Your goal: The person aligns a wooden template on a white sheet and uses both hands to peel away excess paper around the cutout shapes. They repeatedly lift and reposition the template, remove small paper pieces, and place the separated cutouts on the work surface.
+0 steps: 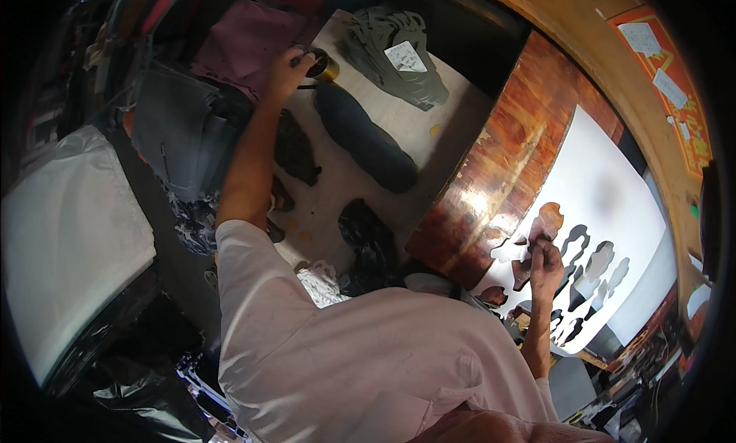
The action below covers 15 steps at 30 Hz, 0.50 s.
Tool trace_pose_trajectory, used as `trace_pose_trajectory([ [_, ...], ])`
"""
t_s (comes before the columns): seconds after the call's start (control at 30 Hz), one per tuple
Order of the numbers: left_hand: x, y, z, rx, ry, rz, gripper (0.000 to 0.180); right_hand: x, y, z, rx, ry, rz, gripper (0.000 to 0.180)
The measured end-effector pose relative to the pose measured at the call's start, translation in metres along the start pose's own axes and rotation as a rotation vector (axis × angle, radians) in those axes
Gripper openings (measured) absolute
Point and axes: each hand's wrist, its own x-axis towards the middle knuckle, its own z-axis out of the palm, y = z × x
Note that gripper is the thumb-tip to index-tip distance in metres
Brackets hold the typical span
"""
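My left hand point(290, 72) reaches out to the far left, its fingers bent at the rim of a round gold-coloured tin or tape roll point(326, 69) with a dark hollow. My right hand point(546, 265) is closed over a white sheet point(604, 163) on the right; what its fingers pinch is hidden. Several wavy, rounded cut-outs run through this sheet around the hand, and brown wood shows through some of them. Near my left hand lie a long dark blue-grey rounded bundle point(360, 136) and a stack of grey-green cut pieces point(395, 55) under a white written slip point(405, 57).
The white sheet rests on a glossy red-brown wooden board point(491, 163). On the pale table point(326, 205) is a black plastic bundle point(368, 240). Mauve material point(241, 48), grey sheets point(180, 128) and a large white stack point(80, 243) stand on the left.
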Motion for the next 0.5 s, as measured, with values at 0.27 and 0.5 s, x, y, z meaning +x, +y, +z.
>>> trace_pose_trajectory([
  [0.27, 0.008, -0.019, -0.003, -0.036, -0.113, -0.090, 0.043, 0.000, 0.001, 0.004, 0.108, 0.020, 0.086, 0.018],
  [0.5, 0.002, -0.003, -0.002, -0.135, 0.002, -0.039, 0.037, 0.000, 0.001, 0.004, 0.085, 0.027, 0.056, 0.019],
])
